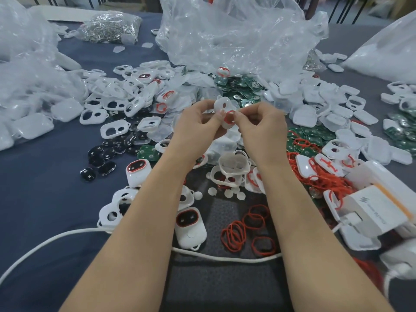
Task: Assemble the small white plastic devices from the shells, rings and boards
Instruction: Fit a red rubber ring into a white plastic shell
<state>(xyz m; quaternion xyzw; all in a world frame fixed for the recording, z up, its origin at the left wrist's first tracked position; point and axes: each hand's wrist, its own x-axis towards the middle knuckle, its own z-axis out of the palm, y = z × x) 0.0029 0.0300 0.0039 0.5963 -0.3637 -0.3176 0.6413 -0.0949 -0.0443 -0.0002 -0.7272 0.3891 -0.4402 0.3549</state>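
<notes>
Head view. Both hands are raised above the middle of the table [45, 188], well above the parts heap. The left hand [198, 122] has its fingers curled round a white shell [221, 105], held roughly upright with its openings facing the camera. The right hand [261, 124] pinches a red ring [229, 116] between thumb and forefinger, against the shell's lower edge; whether the ring is seated cannot be told.

Green boards [244, 87] lie just beyond the hands, at the mouth of a crumpled clear bag [236, 34]. Open shell frames [117, 95] are heaped to the left and shell backs [315, 109] to the right. Loose red rings [245, 230] lie on the dark mat [225, 278] between the forearms. An assembled device [190, 228] lies beside the left forearm. A white cable [67, 235] crosses the near side under both arms. A white box [373, 212] crowds the right edge. Bare blue cloth shows at lower left, giving the left arm the most room.
</notes>
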